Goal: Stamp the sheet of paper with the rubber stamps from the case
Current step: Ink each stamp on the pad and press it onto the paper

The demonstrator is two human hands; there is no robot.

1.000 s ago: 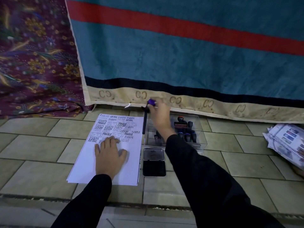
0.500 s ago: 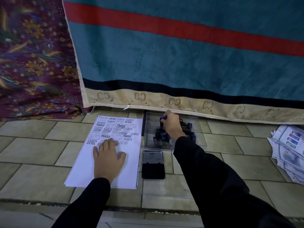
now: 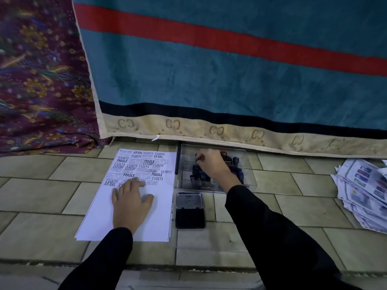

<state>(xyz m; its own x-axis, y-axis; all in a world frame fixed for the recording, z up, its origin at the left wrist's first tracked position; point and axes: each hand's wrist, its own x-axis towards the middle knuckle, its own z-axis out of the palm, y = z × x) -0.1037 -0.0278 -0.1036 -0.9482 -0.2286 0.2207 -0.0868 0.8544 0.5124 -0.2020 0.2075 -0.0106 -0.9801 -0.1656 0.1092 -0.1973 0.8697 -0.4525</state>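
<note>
Viewing from the head camera, the sole view. Found right hand inside the clear case, at 3 o'clock from the sheet of paper and at 12 o'clock from the open ink pad.

Noted its fingers curled downward among the rubber stamps. Cannot tell whether gripping one or merely touching, with the contact hidden under the knuckles.

Recorded stamps standing upright, handles up, long axis vertical, clustered beneath that hand and at its 3 o'clock.

Found left hand flat on the sheet, fingers straight and spread, pressing at the lower edge of the printed block. Blank paper at 6 o'clock of the prints.

Judged as stamp selection, with the right hand plainly the nearer. Next move likely calls for a straight upward lift, then travel toward 6 o'clock to the pad, then 9 o'clock to blank paper.
</note>
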